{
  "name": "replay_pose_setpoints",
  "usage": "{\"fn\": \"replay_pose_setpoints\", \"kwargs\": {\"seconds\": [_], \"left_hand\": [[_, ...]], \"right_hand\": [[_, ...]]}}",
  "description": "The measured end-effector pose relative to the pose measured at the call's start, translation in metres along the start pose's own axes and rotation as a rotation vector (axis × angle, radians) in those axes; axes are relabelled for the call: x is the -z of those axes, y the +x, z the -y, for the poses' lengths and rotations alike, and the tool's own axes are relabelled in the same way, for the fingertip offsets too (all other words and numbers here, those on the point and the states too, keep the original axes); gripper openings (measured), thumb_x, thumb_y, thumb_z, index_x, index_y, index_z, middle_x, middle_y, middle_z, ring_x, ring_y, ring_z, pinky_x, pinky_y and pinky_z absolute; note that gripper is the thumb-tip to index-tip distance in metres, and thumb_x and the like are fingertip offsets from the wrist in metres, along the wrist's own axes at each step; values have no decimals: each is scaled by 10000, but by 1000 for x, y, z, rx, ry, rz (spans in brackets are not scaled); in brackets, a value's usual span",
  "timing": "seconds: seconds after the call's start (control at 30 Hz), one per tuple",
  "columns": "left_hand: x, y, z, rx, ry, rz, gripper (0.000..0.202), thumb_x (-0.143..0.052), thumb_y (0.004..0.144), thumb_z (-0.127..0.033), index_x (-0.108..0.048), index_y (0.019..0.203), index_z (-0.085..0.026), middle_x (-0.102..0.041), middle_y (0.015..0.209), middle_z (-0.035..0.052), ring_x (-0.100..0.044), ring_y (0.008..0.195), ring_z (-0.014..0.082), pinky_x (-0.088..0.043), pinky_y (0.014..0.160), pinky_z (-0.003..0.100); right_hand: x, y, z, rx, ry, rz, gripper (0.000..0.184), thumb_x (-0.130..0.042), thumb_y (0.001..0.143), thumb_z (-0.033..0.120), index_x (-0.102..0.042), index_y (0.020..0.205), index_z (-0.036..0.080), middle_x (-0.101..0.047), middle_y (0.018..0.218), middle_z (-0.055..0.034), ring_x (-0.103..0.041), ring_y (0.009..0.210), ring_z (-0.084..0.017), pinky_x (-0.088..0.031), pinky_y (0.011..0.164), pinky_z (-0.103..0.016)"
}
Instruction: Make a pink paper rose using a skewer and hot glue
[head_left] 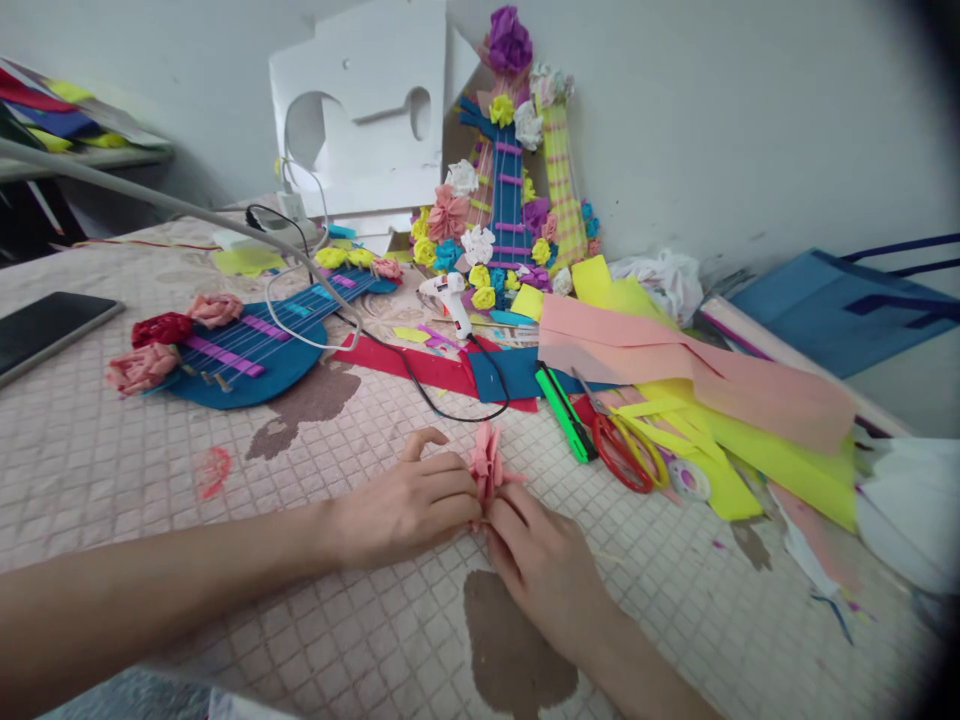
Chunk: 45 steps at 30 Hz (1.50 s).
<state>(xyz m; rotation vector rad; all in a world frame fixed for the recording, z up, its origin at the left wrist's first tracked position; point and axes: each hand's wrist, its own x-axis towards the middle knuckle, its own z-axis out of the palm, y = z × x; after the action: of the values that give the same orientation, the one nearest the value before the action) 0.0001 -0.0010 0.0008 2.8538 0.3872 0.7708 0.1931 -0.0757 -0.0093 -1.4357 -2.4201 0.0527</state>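
A pink paper flower (487,462) stands between my two hands, low over the table (360,630). My left hand (409,502) grips its left side, with fingers curled and one finger raised. From the right, my right hand (551,560) closes on the flower's lower part; the fingertips are partly hidden. Behind my hands lie a green box cutter (564,412) and red-and-yellow-handled scissors (626,450). Further left rests a blue paper guitar (289,345) with pink and dark red paper roses (161,328).
A white glue gun (448,298) with a black cord stands behind. Pink crepe paper (675,360) and yellow sheets (780,455) cover the right. A white cable (217,212) hangs across the left, near a phone (54,325). Flower-decorated guitars (510,190) lean on the wall.
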Motion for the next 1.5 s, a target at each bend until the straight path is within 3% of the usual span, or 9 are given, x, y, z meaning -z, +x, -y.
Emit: {"fn": "replay_pose_setpoints", "kwargs": {"seconds": [0.17,0.37,0.63,1.27,1.5], "left_hand": [[-1,-1,-3,44,66,-35,181,-431,984,-197,-573,873,-180,-647,837,-1,-547,826,142,-252,976,413],[1,0,-5,71,88,-44,221,-425,964,-134,-559,794,-179,-635,800,-17,-555,807,130,-248,979,415],[1,0,-4,70,88,-48,227,-417,975,-161,-542,786,-172,-630,789,-11,-547,798,127,-248,973,407],[-2,1,-5,71,99,-57,226,-420,973,-186,-538,781,-173,-611,763,-13,-541,774,131,-250,972,415],[-3,0,-3,113,34,-55,123,-492,947,-216,-565,854,-182,-631,843,-4,-552,842,144,-242,961,402]], "right_hand": [[0,0,0,-21,7,-23,142,-419,909,140,-534,970,200,-597,934,-52,-604,706,-161,-469,586,-269],[4,0,-1,-41,35,-22,128,-413,907,161,-527,954,199,-599,925,-53,-595,704,-158,-453,580,-261],[6,1,-1,-56,94,-63,124,-434,915,170,-522,991,211,-592,1006,-63,-608,875,-187,-500,668,-289],[2,2,-1,-18,52,-91,147,-391,920,148,-529,935,197,-592,928,-73,-608,799,-184,-510,640,-287],[3,2,-1,-46,112,-55,122,-401,911,135,-492,948,207,-580,923,-56,-615,801,-195,-510,626,-307]]}}
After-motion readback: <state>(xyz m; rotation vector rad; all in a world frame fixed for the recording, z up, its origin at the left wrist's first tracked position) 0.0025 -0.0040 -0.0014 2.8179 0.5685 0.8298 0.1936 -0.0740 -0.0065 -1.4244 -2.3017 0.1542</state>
